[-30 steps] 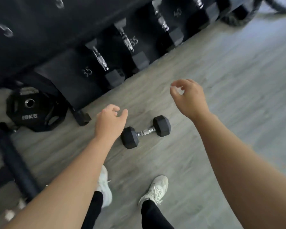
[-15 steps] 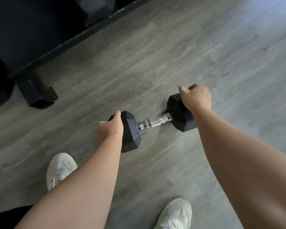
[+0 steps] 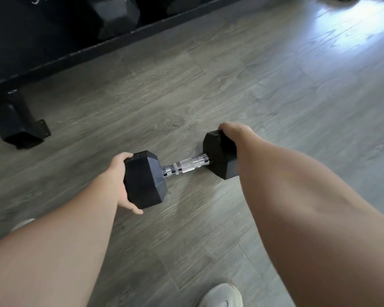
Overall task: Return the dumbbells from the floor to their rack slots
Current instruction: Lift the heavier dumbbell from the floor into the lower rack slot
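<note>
Your dumbbell (image 3: 164, 171) has matt black, probably rubber, heads and a shiny chrome handle (image 3: 186, 166), knurled at its middle. The floor (image 3: 275, 85) shows grey wood-grain planks with a soft sheen. The rack (image 3: 20, 122) looks matt black metal.

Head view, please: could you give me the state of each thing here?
Dumbbell: on the floor, gripped at both heads.
Left hand: closed around the near head.
Right hand: over the far head.
Rack: holds other dumbbells.
</note>
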A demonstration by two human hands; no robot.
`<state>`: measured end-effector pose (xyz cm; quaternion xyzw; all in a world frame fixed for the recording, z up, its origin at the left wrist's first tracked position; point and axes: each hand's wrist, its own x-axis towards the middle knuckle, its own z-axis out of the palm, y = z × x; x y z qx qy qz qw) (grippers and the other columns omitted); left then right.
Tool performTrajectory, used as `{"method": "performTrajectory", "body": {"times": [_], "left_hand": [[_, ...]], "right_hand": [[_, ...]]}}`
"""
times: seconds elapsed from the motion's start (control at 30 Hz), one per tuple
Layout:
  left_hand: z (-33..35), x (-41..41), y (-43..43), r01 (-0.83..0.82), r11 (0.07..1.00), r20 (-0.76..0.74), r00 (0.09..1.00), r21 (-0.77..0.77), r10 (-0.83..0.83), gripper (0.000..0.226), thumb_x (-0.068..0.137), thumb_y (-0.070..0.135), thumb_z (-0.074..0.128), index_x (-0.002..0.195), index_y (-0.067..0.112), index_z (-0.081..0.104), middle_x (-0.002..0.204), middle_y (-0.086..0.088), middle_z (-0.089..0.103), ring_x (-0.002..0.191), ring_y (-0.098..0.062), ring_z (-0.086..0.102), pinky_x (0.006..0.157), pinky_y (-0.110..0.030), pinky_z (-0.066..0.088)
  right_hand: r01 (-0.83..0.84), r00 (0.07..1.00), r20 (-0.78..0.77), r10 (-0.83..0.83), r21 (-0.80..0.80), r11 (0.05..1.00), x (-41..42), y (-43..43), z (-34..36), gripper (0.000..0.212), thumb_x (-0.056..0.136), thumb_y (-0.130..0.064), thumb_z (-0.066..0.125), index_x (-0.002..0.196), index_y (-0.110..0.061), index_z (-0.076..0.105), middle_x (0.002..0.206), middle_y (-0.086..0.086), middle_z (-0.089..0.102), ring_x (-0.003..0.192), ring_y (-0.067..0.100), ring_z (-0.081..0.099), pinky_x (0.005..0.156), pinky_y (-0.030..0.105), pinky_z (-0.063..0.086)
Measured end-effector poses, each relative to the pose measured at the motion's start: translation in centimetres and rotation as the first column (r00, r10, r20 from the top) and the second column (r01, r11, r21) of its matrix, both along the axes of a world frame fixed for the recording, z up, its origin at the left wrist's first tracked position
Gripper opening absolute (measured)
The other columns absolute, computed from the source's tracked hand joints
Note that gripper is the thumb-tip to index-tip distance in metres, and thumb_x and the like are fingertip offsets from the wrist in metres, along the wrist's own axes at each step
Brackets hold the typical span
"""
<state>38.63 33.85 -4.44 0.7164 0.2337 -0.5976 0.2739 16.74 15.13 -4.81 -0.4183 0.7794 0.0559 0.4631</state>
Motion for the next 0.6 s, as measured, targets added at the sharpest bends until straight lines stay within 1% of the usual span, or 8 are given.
{"method": "performTrajectory", "body": {"times": [0.13, 0.23, 0.27, 0.33, 0.4, 0.5, 0.53, 0.6], "left_hand": [[-0.2, 0.4, 0.5, 0.027, 0.999, -0.003, 1.000, -0.029, -0.028, 0.039, 0.077, 0.050, 0.068, 0.098, 0.019, 0.061, 0.103, -0.018, 0.060, 0.094, -0.047, 0.054, 0.090, -0.082, 0.033], [-0.5, 0.4, 0.7, 0.042, 0.998, 0.017, 0.999, -0.039, -0.041, 0.040, 0.075, 0.051, 0.068, 0.100, 0.020, 0.062, 0.106, -0.018, 0.061, 0.095, -0.046, 0.055, 0.088, -0.081, 0.035], [-0.5, 0.5, 0.7, 0.044, 0.998, 0.021, 0.999, -0.046, -0.043, 0.040, 0.075, 0.051, 0.068, 0.099, 0.020, 0.062, 0.107, -0.018, 0.061, 0.097, -0.046, 0.055, 0.088, -0.080, 0.034], [-0.7, 0.5, 0.7, 0.042, 0.997, 0.020, 0.999, -0.058, -0.041, 0.039, 0.075, 0.052, 0.066, 0.098, 0.020, 0.063, 0.108, -0.018, 0.062, 0.098, -0.046, 0.055, 0.090, -0.080, 0.033], [-0.8, 0.4, 0.9, 0.035, 0.997, 0.022, 0.999, -0.071, -0.033, 0.038, 0.076, 0.052, 0.065, 0.096, 0.020, 0.063, 0.106, -0.018, 0.062, 0.095, -0.045, 0.055, 0.091, -0.080, 0.032], [-1.0, 0.3, 1.1, 0.033, 0.996, 0.029, 0.999, -0.086, -0.030, 0.037, 0.076, 0.052, 0.066, 0.096, 0.022, 0.064, 0.106, -0.017, 0.060, 0.096, -0.046, 0.054, 0.090, -0.083, 0.029], [-1.0, 0.3, 1.1, 0.031, 0.996, 0.026, 0.999, -0.086, -0.029, 0.037, 0.075, 0.052, 0.067, 0.097, 0.023, 0.064, 0.107, -0.018, 0.060, 0.098, -0.047, 0.054, 0.088, -0.084, 0.029], [-0.9, 0.4, 1.1, 0.029, 0.996, 0.023, 0.999, -0.082, -0.027, 0.039, 0.072, 0.052, 0.068, 0.098, 0.023, 0.065, 0.109, -0.018, 0.061, 0.103, -0.048, 0.054, 0.087, -0.083, 0.030]], "right_hand": [[0.000, 0.999, 0.035, 0.000, 0.009, 1.000, 0.1, 0.3, -0.3, 0.051, 0.056, -0.041, 0.061, 0.100, -0.016, 0.068, 0.101, 0.009, 0.071, 0.087, 0.034, 0.069, 0.088, 0.046, 0.053], [0.050, 0.997, 0.064, -0.052, 0.031, 0.998, -0.6, -0.5, -1.6, 0.049, 0.052, -0.041, 0.065, 0.096, -0.018, 0.071, 0.099, 0.008, 0.074, 0.085, 0.033, 0.071, 0.086, 0.045, 0.053], [0.058, 0.995, 0.076, -0.061, 0.040, 0.998, -0.5, 0.0, -0.7, 0.047, 0.054, -0.041, 0.066, 0.095, -0.018, 0.071, 0.098, 0.008, 0.074, 0.083, 0.032, 0.071, 0.081, 0.042, 0.054], [0.065, 0.990, 0.122, -0.070, 0.048, 0.997, -0.4, 0.7, 0.9, 0.038, 0.066, -0.042, 0.068, 0.094, -0.016, 0.069, 0.092, 0.007, 0.073, 0.076, 0.028, 0.069, 0.065, 0.035, 0.052], [0.056, 0.980, 0.189, -0.070, 0.079, 0.995, -0.6, 0.9, 1.1, 0.031, 0.078, -0.043, 0.066, 0.090, -0.015, 0.066, 0.079, 0.008, 0.070, 0.066, 0.027, 0.066, 0.059, 0.033, 0.047], [0.030, 0.970, 0.236, -0.059, 0.126, 0.992, -1.5, 0.6, 0.8, 0.038, 0.074, -0.050, 0.069, 0.093, -0.016, 0.068, 0.066, 0.008, 0.071, 0.059, 0.027, 0.067, 0.061, 0.033, 0.050], [0.031, 0.964, 0.256, -0.067, 0.144, 0.989, -1.8, 0.4, 0.6, 0.042, 0.071, -0.052, 0.071, 0.094, -0.017, 0.070, 0.066, 0.008, 0.072, 0.059, 0.028, 0.069, 0.063, 0.035, 0.052], [0.037, 0.958, 0.275, -0.086, 0.176, 0.984, -2.2, 0.2, 0.3, 0.049, 0.066, -0.056, 0.072, 0.098, -0.019, 0.071, 0.074, 0.009, 0.074, 0.067, 0.031, 0.071, 0.070, 0.042, 0.055]]}}
